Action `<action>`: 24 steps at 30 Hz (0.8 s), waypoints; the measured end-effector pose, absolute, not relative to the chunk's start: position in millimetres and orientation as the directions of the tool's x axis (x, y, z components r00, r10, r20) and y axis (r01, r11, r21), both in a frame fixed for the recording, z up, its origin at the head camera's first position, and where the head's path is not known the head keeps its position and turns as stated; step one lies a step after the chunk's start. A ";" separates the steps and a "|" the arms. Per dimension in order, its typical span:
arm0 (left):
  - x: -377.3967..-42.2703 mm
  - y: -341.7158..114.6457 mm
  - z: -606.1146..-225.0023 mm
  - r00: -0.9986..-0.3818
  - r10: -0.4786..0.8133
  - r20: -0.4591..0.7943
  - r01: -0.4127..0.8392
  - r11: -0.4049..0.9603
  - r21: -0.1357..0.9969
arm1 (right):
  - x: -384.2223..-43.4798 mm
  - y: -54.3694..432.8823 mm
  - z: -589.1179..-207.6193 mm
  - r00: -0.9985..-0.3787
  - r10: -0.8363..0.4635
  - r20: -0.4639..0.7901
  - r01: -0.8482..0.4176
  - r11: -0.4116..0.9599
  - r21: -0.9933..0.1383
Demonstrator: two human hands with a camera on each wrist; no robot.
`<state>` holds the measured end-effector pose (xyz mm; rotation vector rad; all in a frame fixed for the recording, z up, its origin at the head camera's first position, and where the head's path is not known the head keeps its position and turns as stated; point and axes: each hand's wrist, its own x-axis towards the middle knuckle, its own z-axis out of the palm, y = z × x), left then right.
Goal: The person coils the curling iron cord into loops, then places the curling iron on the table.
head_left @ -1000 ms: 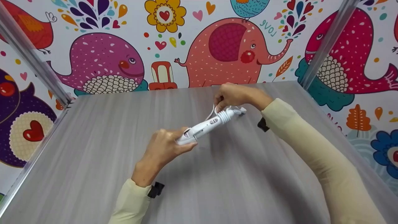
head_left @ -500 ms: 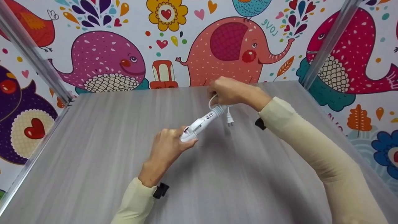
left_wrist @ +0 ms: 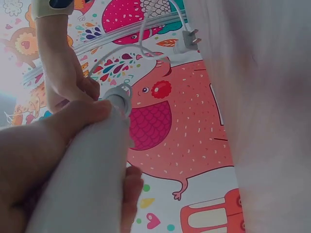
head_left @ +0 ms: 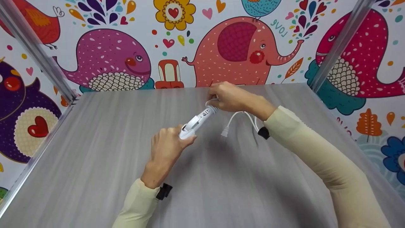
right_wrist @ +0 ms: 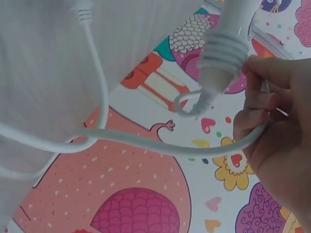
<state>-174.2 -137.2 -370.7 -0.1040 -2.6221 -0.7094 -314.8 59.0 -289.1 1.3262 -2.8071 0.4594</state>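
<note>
My left hand (head_left: 166, 142) grips the wide end of a white hair styling iron (head_left: 196, 122), held tilted above the table with its small buttons facing up. Turns of white power cord (right_wrist: 223, 51) are wound round the iron's narrow end. Over that end is my right hand (head_left: 232, 96), its curled fingers holding a length of the cord in the right wrist view, with the fingertips right beside the wound turns. A slack loop of cord (head_left: 242, 112) hangs below the right wrist, ending in a two-pin plug (head_left: 225, 131). In the left wrist view the plug (left_wrist: 184, 42) dangles beyond the iron.
The grey wood-grain table (head_left: 104, 152) lies beneath both hands. Behind it stands a wall (head_left: 186, 15) printed with cartoon animals, and metal posts (head_left: 343, 44) rise at its back corners. A dark wrist mount (head_left: 263, 133) sits by the slack cord.
The plug has dropped from beside the iron's cord end and now hangs on a longer loose loop. My right hand has shifted slightly left; my left hand still grips the iron.
</note>
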 end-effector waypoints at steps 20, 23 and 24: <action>-180.8 -163.8 -361.3 -0.858 -0.230 0.460 0.119 0.782 0.612 | -306.7 61.8 -339.5 -0.687 -0.720 0.097 -0.414 0.279 -0.867; -180.9 -163.5 -359.2 -0.860 -0.235 0.453 0.130 0.757 0.640 | -306.0 64.2 -348.8 -0.674 -0.734 0.081 -0.404 0.274 -0.873; -181.0 -163.0 -358.9 -0.862 -0.228 0.454 0.140 0.752 0.644 | -305.6 65.0 -351.0 -0.668 -0.741 0.071 -0.404 0.280 -0.871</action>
